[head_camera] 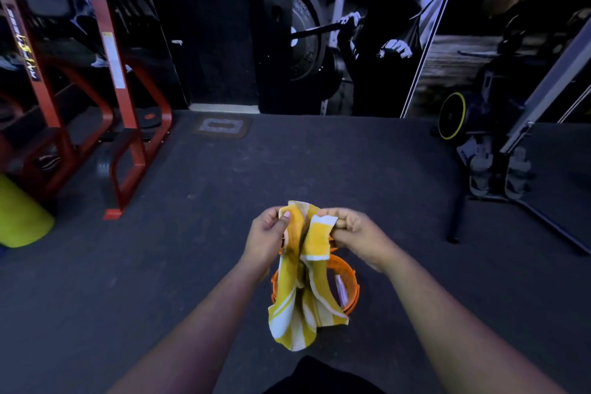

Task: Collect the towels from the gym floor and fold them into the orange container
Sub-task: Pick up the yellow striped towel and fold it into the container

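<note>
Left hand and right hand, both pinching yellow towel

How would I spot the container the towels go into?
Look at the dark gym floor just in front of the person. Under the yellow-and-white striped towel held in both hands sits a round orange container, the only orange tub there.

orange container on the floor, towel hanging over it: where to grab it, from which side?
Judging from this view: the orange container stands upright, mouth up, so its rim is the handle. Come from above on the right side, where the rim shows bare. The yellow towel, held by the left hand and right hand, drapes across the left part.
</note>
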A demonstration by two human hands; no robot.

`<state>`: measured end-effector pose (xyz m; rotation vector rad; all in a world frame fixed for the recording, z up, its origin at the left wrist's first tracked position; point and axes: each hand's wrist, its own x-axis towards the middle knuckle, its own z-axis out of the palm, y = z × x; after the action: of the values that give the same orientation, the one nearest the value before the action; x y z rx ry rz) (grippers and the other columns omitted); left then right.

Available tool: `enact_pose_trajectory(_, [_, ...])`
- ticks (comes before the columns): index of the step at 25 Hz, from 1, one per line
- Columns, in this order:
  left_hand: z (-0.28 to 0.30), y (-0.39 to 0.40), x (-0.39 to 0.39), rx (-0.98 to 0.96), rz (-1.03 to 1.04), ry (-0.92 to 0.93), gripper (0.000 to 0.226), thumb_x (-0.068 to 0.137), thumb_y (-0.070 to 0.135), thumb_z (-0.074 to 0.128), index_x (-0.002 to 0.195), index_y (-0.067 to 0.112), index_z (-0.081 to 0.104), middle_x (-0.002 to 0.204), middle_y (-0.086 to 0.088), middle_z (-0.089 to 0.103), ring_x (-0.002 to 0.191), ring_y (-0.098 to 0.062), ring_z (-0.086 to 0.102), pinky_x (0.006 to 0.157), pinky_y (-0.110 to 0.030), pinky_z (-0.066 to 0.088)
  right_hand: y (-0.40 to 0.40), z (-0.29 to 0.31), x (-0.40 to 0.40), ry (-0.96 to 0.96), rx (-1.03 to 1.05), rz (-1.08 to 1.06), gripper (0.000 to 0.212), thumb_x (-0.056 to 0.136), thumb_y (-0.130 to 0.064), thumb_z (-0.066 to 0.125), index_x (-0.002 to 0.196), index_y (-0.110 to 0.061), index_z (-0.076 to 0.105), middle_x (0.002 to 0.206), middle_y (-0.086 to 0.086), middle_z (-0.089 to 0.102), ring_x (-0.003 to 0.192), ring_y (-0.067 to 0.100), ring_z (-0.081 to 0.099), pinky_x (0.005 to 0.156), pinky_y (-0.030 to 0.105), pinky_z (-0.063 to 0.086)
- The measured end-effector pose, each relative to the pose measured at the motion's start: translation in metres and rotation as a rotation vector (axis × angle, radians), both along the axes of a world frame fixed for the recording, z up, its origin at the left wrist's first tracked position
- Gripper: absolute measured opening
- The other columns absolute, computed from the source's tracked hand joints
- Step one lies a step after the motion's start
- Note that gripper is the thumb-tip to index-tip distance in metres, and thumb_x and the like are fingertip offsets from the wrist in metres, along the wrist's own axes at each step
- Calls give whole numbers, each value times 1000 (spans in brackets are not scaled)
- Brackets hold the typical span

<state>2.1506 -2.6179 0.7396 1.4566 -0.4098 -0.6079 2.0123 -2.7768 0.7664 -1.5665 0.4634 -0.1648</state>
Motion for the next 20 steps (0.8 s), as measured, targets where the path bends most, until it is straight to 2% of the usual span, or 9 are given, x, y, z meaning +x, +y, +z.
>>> enact_pose_trajectory(1, [1, 1, -1, 7, -15, -2, 17, 105, 14, 55, 105, 6, 69, 85, -9, 75, 75, -20, 70, 65, -33, 58, 0, -1, 4, -1, -236, -28, 38, 87, 5, 61, 109, -24, 73, 95, 1, 78, 86, 14, 72, 81, 40, 59])
enact_pose_trajectory(3, [4, 4, -5, 2, -52, 11, 17, 106, 13, 53, 107, 6, 68, 83, -6, 75, 73, -17, 70, 63, -32, 57, 1, -2, 14, 40, -616, -98, 14, 78, -21, 68, 88, -30, 72, 79, -9, 75, 72, 7, 70, 69, 37, 58])
enact_pose_trajectory(4, [5, 4, -8, -8, -75, 25, 17, 106, 13, 52, 108, 8, 68, 82, -4, 75, 73, -15, 70, 63, -30, 57, 0, -1, 18, 70, -753, -129, 11, 76, -35, 64, 84, -28, 68, 73, -8, 71, 68, 9, 67, 64, 39, 55])
enact_pose_trajectory(5, [6, 4, -11, -16, -97, 33, 18, 106, 13, 51, 109, 9, 68, 82, -2, 75, 73, -14, 70, 63, -29, 58, 0, -1, 22, 91, -842, -157, 22, 76, -45, 57, 82, -25, 62, 68, -5, 66, 66, 14, 64, 61, 41, 53])
enact_pose_trajectory(9, [8, 5, -21, -88, -154, 18, 20, 105, 7, 52, 118, 9, 67, 90, -1, 77, 80, -14, 72, 69, -27, 57, 14, 2, 35, 104, -921, -228, 29, 78, -53, 48, 73, -24, 49, 62, -2, 56, 65, 24, 59, 56, 40, 48])
enact_pose_trajectory(12, [8, 7, -27, -148, -164, -22, 32, 96, -1, 64, 128, 5, 64, 111, -5, 77, 102, -17, 73, 84, -27, 57, 19, 5, 43, 96, -886, -260, 36, 77, -53, 50, 69, -18, 50, 61, 0, 59, 64, 24, 60, 55, 41, 47])
enact_pose_trajectory(14, [9, 9, -26, -156, -147, -49, 39, 90, -4, 71, 127, 5, 65, 114, -5, 77, 106, -18, 72, 87, -26, 56, 18, 6, 47, 102, -854, -247, 37, 77, -52, 54, 66, -17, 52, 59, 1, 59, 60, 22, 60, 54, 43, 48])
enact_pose_trajectory(16, [8, 10, -22, -139, -98, -59, 36, 88, -3, 74, 123, 5, 69, 110, -8, 77, 104, -20, 73, 87, -30, 58, 17, 9, 51, 131, -849, -218, 39, 79, -51, 59, 66, -15, 54, 58, 1, 60, 57, 18, 60, 52, 42, 48])
enact_pose_trajectory(20, [6, 13, -5, -65, 24, -114, 8, 95, 6, 69, 100, 7, 75, 89, -11, 79, 80, -19, 72, 76, -37, 57, 5, 14, 53, 143, -945, -129, 41, 83, -53, 67, 67, -16, 57, 63, -1, 58, 64, 15, 58, 55, 38, 43])
